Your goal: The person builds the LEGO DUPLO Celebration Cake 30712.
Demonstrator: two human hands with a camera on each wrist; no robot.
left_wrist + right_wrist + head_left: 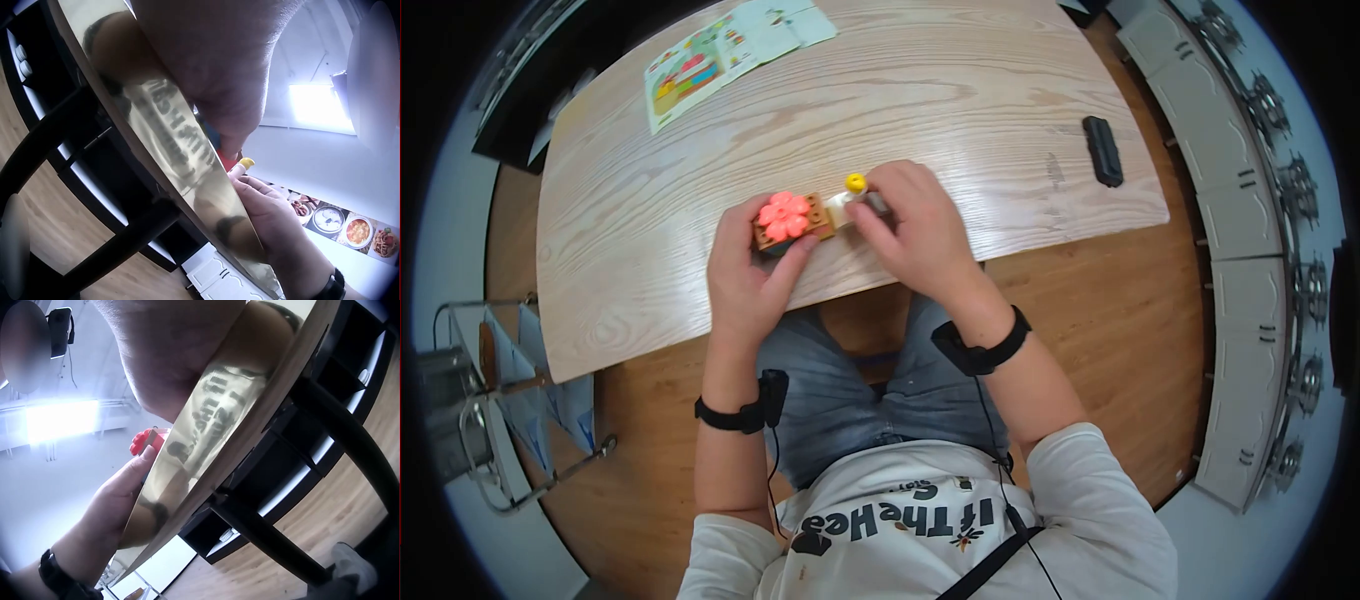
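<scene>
My left hand (742, 270) grips a small toy-brick build near the table's front edge, thumb along its near side. On top of it sits a coral flower piece (785, 216), beside bare studs of a brown brick (819, 214). Just right of this, my right hand (920, 225) pinches a white piece (838, 208) with its thumb and fingers. A round yellow piece (856, 183) stands up at those fingertips; in the left wrist view the yellow tip (248, 163) tops a pale stem. The flower (141, 442) also shows above the left thumb in the right wrist view.
An open picture leaflet (700, 75) lies at the back left of the wooden table (980, 110). A black oblong object (1103, 152) rests near the right edge. White cabinets (1248, 320) line the right side, and a metal rack (520, 400) stands at the left.
</scene>
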